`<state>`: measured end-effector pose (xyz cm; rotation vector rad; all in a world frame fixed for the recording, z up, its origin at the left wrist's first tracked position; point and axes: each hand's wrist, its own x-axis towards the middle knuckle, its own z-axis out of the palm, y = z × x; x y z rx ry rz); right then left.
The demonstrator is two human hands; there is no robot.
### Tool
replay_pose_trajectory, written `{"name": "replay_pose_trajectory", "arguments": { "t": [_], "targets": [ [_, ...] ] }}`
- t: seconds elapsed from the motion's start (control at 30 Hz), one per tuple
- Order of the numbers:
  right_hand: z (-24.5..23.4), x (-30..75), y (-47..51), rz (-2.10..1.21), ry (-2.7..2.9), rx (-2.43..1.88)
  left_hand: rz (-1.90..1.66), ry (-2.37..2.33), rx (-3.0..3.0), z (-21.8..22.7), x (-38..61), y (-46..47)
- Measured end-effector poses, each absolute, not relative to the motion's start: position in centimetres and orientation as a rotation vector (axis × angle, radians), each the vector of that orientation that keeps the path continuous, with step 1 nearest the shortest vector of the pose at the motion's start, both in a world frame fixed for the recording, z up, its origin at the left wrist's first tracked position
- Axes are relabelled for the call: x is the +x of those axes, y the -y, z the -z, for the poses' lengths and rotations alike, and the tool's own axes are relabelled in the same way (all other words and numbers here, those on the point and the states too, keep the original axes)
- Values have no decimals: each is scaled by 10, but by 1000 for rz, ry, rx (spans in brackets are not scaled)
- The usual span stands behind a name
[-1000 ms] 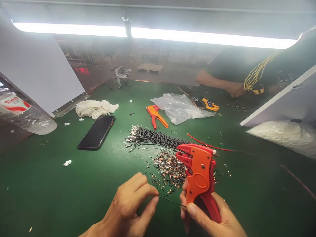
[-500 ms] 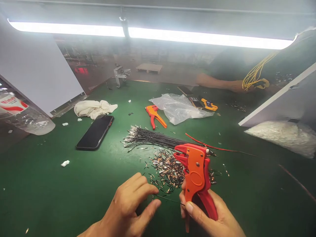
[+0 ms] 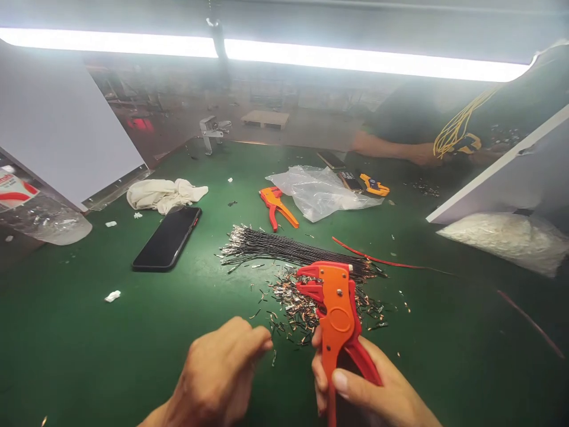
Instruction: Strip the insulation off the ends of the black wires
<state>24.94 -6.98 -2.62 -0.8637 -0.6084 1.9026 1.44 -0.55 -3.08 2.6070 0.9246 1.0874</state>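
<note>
In front of the heap of bits [image 3: 293, 308], the orange tool [image 3: 340, 317] is being gripped by the right hand [image 3: 380, 394], but the thin wire is no longer being stretched to the curled left hand [image 3: 220, 367], whose hold can't be told, so pulling seems paused.

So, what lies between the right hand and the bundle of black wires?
In the head view, a pile of wire clippings lies between the right hand and the bundle, partly behind the held orange tool.
</note>
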Motion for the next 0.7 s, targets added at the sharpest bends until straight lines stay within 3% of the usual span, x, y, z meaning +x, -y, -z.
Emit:
{"name": "replay_pose_trajectory", "arguments": {
  "t": [0.13,0.3,0.7],
  "targets": [
    [29,256,65,-2115,555,-714,-1181,-995,2528,27,3,-4],
    [36,255,65,-2114,843,-773,-1342,-1085,2495,14,5,-6],
    [31,248,69,-2185,621,-735,-1395,-971,2532,-1,11,-3]
  ]
}}
